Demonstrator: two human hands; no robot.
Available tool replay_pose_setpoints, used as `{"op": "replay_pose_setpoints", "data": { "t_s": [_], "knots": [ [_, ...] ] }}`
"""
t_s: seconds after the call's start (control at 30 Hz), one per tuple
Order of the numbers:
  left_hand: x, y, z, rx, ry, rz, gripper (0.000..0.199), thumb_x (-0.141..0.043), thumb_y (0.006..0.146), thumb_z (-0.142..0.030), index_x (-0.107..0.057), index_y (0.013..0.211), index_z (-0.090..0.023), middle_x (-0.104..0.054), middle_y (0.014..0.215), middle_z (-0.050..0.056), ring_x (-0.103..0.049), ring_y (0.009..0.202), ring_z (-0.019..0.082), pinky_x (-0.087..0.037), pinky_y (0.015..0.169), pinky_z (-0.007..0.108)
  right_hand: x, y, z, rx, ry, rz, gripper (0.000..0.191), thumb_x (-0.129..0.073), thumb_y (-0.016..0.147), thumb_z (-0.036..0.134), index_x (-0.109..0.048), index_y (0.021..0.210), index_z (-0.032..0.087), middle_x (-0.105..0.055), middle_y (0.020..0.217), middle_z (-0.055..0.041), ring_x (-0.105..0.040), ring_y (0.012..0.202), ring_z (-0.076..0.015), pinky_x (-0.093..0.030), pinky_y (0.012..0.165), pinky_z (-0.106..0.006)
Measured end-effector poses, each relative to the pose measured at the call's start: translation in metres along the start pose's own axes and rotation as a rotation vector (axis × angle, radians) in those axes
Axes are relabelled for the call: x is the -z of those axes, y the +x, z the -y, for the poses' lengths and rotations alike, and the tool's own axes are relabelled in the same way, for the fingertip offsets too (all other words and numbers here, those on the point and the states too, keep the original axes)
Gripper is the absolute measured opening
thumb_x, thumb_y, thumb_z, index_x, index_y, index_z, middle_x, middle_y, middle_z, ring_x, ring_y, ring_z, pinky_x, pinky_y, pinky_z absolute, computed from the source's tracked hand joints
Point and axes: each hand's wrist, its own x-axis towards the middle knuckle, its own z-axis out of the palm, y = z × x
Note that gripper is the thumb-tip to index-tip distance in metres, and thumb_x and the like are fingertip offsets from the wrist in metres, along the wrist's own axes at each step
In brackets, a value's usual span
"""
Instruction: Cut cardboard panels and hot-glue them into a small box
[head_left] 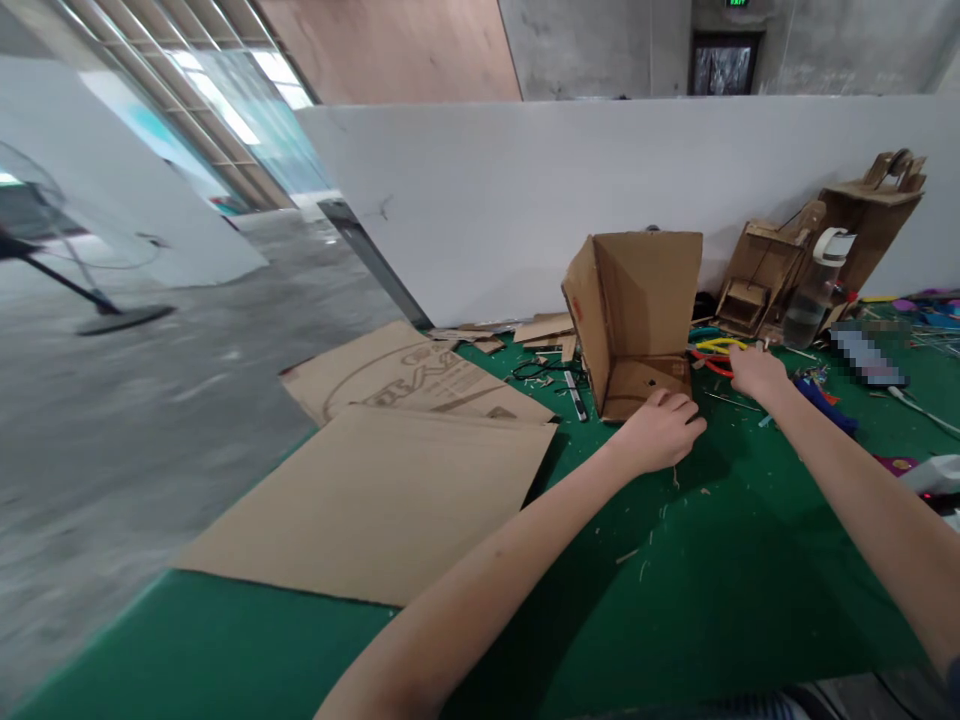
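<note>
My left hand (661, 432) is at the front edge of an open cardboard box form (651, 295), its fingers curled; a thin brown strand hangs below them, and what they hold is too small to name. Farther right, my right hand (756, 372) reaches to the tools beside the box, its fingertips drawn together near the yellow-handled pliers (721, 345). Whether it grips something small cannot be made out. Red handles (712, 364) lie just below the yellow ones. The box form stands upright with a small dark hole in its base.
Flat cardboard sheets (375, 500) cover the left of the green table (675, 600). A craft knife (576, 396) and scraps lie left of the box. Behind my right hand stand a water bottle (814, 295), cardboard models (765, 265) and a phone (868, 355). A white partition (487, 200) rises behind.
</note>
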Motion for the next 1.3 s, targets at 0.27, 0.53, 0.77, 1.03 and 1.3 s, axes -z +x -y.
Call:
{"op": "replay_pose_setpoints", "data": {
  "t_s": [0.27, 0.53, 0.77, 1.03, 1.3],
  "knots": [
    [-0.006, 0.010, 0.012, 0.097, -0.068, 0.099, 0.022, -0.048, 0.091, -0.025, -0.063, 0.106, -0.019, -0.060, 0.111, 0.011, -0.055, 0.104, 0.025, -0.044, 0.082, 0.039, 0.005, -0.032, 0.005, 0.009, -0.085, -0.156, 0.042, -0.043, 0.089, 0.012, -0.049, 0.130, 0.015, -0.057, 0.117, -0.0223, -0.064, 0.096, -0.0308, -0.046, 0.075, -0.039],
    [-0.006, 0.010, 0.015, 0.140, -0.094, 0.106, 0.025, -0.043, 0.093, -0.024, -0.063, 0.108, -0.019, -0.060, 0.114, 0.011, -0.055, 0.107, 0.027, -0.045, 0.082, 0.040, 0.015, -0.051, -0.009, 0.055, -0.129, -0.304, 0.034, -0.030, 0.095, 0.011, -0.056, 0.117, 0.014, -0.058, 0.114, -0.0181, -0.062, 0.094, -0.0282, -0.042, 0.077, -0.037],
    [-0.009, 0.010, 0.016, 0.142, -0.101, 0.100, 0.024, -0.047, 0.092, -0.025, -0.063, 0.109, -0.019, -0.060, 0.114, 0.011, -0.054, 0.109, 0.026, -0.045, 0.082, 0.038, 0.008, -0.054, -0.031, 0.103, -0.041, -0.256, 0.029, -0.041, 0.095, 0.025, -0.052, 0.120, 0.017, -0.062, 0.116, -0.0151, -0.063, 0.094, -0.0260, -0.040, 0.066, -0.032],
    [-0.008, 0.012, 0.015, 0.150, -0.082, 0.109, 0.023, -0.047, 0.093, -0.027, -0.062, 0.107, -0.019, -0.060, 0.113, 0.010, -0.055, 0.108, 0.026, -0.046, 0.080, 0.039, -0.006, -0.029, -0.033, 0.071, -0.197, -0.126, 0.031, -0.055, 0.090, 0.039, -0.063, 0.104, 0.012, -0.069, 0.104, -0.0183, -0.064, 0.098, -0.0300, -0.035, 0.080, -0.040],
    [-0.002, 0.008, 0.013, 0.154, -0.078, 0.128, 0.024, -0.047, 0.092, -0.027, -0.062, 0.110, -0.019, -0.059, 0.115, 0.010, -0.054, 0.110, 0.026, -0.044, 0.082, 0.038, 0.001, -0.022, -0.026, 0.176, -0.296, -0.167, 0.026, -0.041, 0.087, 0.003, -0.065, 0.095, 0.008, -0.071, 0.083, -0.0158, -0.063, 0.078, -0.0230, -0.026, 0.076, -0.038]
  ]
}}
